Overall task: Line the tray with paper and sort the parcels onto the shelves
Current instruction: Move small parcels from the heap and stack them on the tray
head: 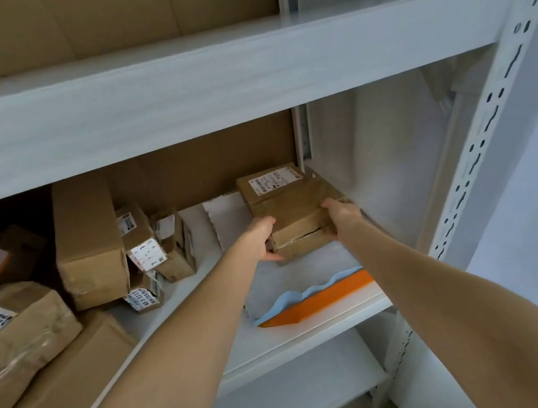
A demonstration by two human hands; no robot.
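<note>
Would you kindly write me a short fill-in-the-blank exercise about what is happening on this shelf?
1. Exactly ____ hands grip the brown parcel: the left hand and the right hand.
2. Under that parcel, the shelf is lined with ____ paper.
3. The flat object with a wavy blue edge at the shelf's front is mostly ____.
4. The other parcels lie to the ____ of the held one.

Missing words: two; white; orange; left.

Small parcel label (143, 298): possibly "3311"; others blurred.
</note>
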